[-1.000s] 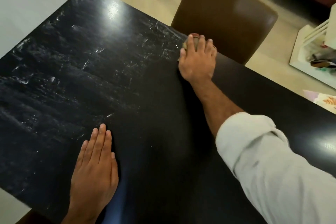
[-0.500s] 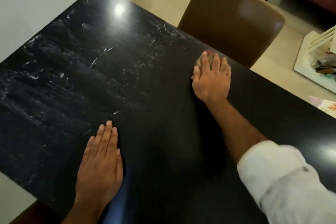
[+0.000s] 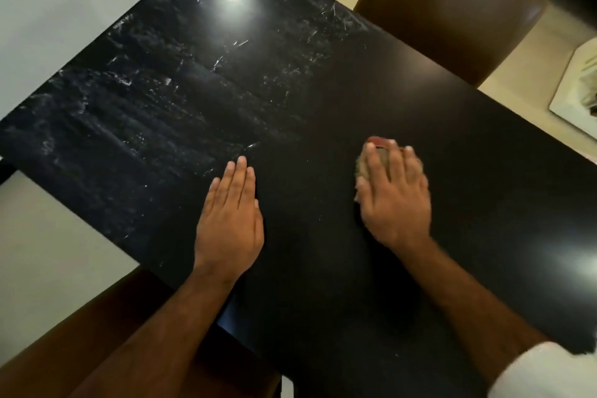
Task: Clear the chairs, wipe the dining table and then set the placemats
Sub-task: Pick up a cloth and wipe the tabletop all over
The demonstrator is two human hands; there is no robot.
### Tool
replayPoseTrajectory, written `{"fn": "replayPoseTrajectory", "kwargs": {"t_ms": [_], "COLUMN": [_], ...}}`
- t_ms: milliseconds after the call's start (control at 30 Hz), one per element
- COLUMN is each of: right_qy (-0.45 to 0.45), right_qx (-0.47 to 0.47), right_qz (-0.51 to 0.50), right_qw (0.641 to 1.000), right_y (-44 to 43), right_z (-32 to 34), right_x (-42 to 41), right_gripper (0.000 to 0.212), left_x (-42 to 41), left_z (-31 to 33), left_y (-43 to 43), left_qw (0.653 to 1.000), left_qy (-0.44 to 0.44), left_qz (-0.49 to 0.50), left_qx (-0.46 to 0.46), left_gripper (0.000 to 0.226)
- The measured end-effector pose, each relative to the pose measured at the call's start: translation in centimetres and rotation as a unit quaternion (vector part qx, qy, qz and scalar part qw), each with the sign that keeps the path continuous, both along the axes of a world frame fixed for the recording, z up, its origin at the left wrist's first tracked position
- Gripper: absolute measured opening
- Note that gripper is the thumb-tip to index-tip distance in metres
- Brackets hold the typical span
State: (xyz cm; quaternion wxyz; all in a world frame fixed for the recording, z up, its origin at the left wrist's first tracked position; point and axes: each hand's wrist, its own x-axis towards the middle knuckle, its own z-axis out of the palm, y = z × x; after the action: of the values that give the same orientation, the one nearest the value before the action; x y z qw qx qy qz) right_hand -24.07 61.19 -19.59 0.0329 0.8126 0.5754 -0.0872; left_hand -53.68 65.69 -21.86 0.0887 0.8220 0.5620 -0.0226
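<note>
Wiping pad [image 3: 376, 141] (small, greyish, fuzzy, red along its far rim) is pressed onto the dining table [image 3: 452, 126] towards the right edge, under the right hand [image 3: 395, 200]. Fingers are spread nearly straight over it, not clasped; the outline is blurred. Left hand [image 3: 231, 223] is laid flat and released near the near edge, nothing held. Tabletop: black, glossy, hard. Whitish streaked patch [image 3: 161, 100] lies left of and beyond the pad, towards the far-left corner — nearer the left hand. Brown padded chair [image 3: 452, 10] is tucked at the far edge.
</note>
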Motion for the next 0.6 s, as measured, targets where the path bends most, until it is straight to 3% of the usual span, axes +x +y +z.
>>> {"fn": "replayPoseTrajectory", "kwargs": {"t_ms": [100,233,400,600], "right_qy": [-0.019,-0.008,0.008,0.052], "right_qx": [0.025,0.047,0.047,-0.002], "right_qz": [-0.088,-0.020,0.085,0.124], "right_qw": [0.996,0.999,0.995,0.991], "right_y": [4.1,6.6,-1.8,-14.1], "right_z": [-0.6,-1.7,-1.6,-0.7], "right_x": [-0.2,-6.2,-12.3,-15.6], "right_gripper": [0.071,0.070,0.069,0.072], "left_x": [-0.1,-0.4,-0.4,-0.6], "left_z": [0.0,-0.1,0.5,0.7], "left_y": [0.0,-0.3,-0.3,-0.5], "left_qw": [1.000,1.000,0.998,0.997], "left_qy": [-0.005,-0.020,-0.061,-0.070], "left_qz": [-0.004,-0.007,-0.013,-0.015], "left_qx": [0.005,0.010,-0.012,-0.010], "left_gripper": [0.063,0.062,0.061,0.061]}}
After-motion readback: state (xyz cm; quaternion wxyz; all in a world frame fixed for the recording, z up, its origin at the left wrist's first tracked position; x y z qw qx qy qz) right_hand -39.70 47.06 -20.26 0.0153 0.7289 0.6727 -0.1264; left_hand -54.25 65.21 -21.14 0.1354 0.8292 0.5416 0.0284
